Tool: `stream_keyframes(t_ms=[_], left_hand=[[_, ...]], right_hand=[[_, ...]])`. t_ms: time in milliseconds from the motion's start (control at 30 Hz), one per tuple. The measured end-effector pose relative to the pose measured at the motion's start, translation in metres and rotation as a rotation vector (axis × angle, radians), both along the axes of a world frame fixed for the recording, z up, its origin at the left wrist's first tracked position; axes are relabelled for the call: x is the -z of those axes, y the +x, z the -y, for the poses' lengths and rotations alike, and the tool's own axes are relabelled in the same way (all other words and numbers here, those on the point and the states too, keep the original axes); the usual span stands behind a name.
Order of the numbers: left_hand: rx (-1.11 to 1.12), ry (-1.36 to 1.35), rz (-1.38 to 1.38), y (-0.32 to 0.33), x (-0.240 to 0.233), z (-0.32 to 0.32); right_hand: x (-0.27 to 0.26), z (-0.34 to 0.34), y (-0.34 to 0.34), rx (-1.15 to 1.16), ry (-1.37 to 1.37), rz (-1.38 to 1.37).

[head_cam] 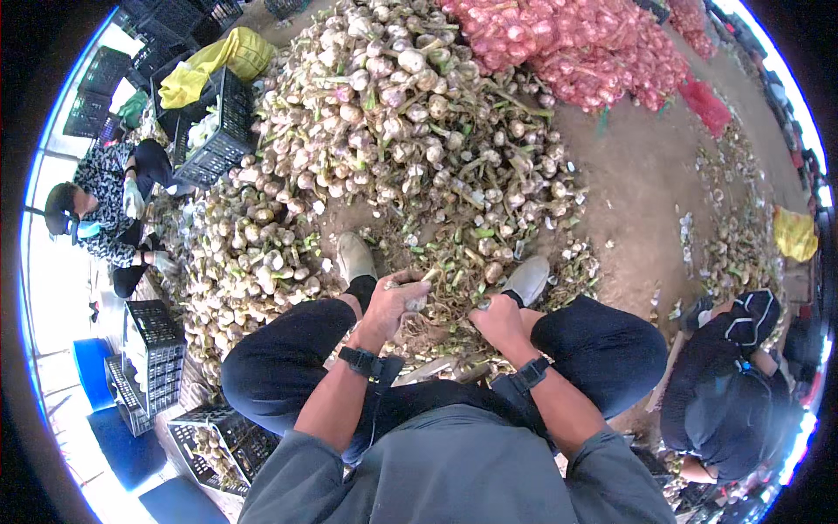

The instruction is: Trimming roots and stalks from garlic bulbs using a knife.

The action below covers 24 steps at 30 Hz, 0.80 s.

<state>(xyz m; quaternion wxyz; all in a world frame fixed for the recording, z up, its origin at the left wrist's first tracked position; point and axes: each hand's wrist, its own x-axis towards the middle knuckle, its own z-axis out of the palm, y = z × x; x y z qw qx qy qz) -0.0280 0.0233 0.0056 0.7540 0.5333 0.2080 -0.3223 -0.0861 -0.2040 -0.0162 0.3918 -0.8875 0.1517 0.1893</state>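
My left hand (387, 304) is closed around a garlic bulb (416, 302) with its stem pointing up to the right, over the space between my shoes. To its right, my right hand (501, 321) is curled, knuckles up, near my right shoe; a small part of something shows at its thumb, too hidden to name. The two hands are apart. Below them lie cut stems and roots (452, 288). A large heap of garlic bulbs with stems (406, 118) rises in front of my feet, and a lower pile of garlic (242, 268) lies to the left.
Red mesh sacks of garlic (582, 46) lie at the upper right. Black plastic crates (216, 141) stand upper left, with more crates (154, 354) at lower left. A co-worker (105, 209) sits at the left; another person (720, 393) bends at the right. Scraps litter the ground.
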Motion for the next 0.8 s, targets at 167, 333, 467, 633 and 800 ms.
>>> stream_keyframes(t_ms=[167, 333, 467, 633, 800], left_hand=[[-0.687, 0.070, -0.061, 0.010, 0.007, -0.045], [-1.481, -0.029, 0.331, 0.030, -0.039, -0.138], [-0.812, 0.359, 0.106, 0.037, 0.001, -0.082], [0.444, 0.536, 0.419, 0.033, 0.071, 0.059], [0.987, 0.545, 0.581, 0.043, 0.152, 0.141]], right_hand=[[-0.002, 0.019, 0.005, 0.384, 0.217, 0.029], [-0.050, 0.030, 0.023, 0.951, 0.769, 0.149], [-0.070, 0.039, 0.038, 1.140, 0.824, 0.295], [-0.073, 0.053, 0.043, 1.245, 0.842, 0.302], [-0.058, 0.070, 0.034, 1.291, 0.880, 0.215]])
